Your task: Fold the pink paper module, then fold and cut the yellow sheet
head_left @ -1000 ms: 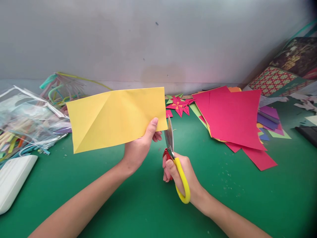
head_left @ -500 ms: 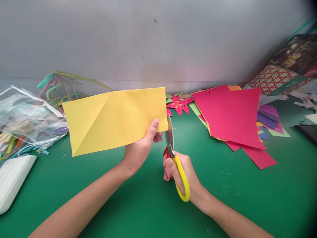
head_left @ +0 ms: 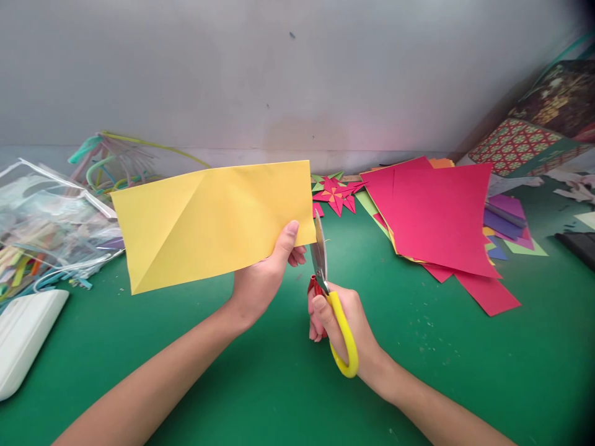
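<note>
A yellow paper sheet (head_left: 209,223) with a diagonal crease is raised above the green table (head_left: 260,396). My left hand (head_left: 267,272) pinches it near its lower right corner, thumb in front and fingers behind. In my right hand (head_left: 341,322) are scissors (head_left: 344,341) with a yellow handle and a red part, blades pointing up. The blades are close beside the sheet's right edge; whether they touch it I cannot tell.
Red sheets (head_left: 437,217) lie over other coloured papers at the right. Folded red stars (head_left: 334,193) sit by the wall. Clear plastic bags (head_left: 51,210) and a white object (head_left: 30,337) are at the left. A patterned box (head_left: 515,145) stands back right.
The yellow sheet's left end has shifted slightly left. My right hand and the scissors are nearly where they were, a touch further right.
</note>
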`<state>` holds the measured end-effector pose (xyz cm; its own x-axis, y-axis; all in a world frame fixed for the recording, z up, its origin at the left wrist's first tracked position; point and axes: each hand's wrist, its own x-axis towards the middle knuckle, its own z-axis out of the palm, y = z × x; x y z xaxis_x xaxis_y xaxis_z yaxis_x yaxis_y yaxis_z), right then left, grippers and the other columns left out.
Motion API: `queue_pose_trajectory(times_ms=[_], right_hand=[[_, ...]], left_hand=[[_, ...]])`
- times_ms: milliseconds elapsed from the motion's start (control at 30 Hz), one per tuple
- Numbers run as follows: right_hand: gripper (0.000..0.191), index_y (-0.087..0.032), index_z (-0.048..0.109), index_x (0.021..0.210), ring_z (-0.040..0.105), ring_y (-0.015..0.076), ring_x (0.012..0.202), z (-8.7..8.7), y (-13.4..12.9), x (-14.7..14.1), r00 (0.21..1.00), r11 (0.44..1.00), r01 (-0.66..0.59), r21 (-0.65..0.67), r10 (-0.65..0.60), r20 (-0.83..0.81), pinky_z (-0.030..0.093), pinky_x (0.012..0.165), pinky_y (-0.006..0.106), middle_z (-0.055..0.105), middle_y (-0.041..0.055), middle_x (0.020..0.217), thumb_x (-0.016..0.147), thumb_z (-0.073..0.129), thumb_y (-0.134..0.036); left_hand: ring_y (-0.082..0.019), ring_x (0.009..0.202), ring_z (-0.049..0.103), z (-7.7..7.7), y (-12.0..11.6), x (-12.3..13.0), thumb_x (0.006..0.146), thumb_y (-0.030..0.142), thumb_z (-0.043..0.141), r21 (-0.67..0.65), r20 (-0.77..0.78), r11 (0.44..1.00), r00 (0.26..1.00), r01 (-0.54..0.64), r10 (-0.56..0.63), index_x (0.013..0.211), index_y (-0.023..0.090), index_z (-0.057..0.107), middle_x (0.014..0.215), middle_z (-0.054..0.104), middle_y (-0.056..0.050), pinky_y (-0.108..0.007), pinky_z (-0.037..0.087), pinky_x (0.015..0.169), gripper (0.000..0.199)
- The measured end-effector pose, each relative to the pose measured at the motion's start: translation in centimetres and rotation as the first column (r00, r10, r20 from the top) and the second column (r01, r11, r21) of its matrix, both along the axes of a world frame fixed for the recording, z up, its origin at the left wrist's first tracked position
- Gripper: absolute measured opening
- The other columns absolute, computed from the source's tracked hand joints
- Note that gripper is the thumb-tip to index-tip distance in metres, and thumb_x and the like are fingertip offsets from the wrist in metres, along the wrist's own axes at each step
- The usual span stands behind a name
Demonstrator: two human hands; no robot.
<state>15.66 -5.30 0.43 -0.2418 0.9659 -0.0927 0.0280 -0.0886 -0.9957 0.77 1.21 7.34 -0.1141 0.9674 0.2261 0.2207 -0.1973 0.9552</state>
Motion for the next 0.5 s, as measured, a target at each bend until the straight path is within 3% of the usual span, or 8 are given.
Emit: queue_pose_trajectory(times_ms=[500], right_hand=[[0.052, -0.022, 0.052, 0.078, 0.059, 0.0133, 0.045, -0.03, -0.06, 0.11, 1.0, 1.0, 0.007, -0.014, -0.006, 0.004, 0.042, 0.043, 0.022, 0.048, -0.0053, 0.057, 0.096, 0.059, -0.069]], left_hand=[[-0.015, 0.059, 0.068, 0.04, -0.07, 0.07, 0.102, 0.043, 0.06, 0.0, 0.013, 1.0, 1.0, -0.017, 0.017, 0.068, 0.02, 0.065, 0.063, 0.069, 0.0, -0.027, 0.06, 0.071, 0.042]])
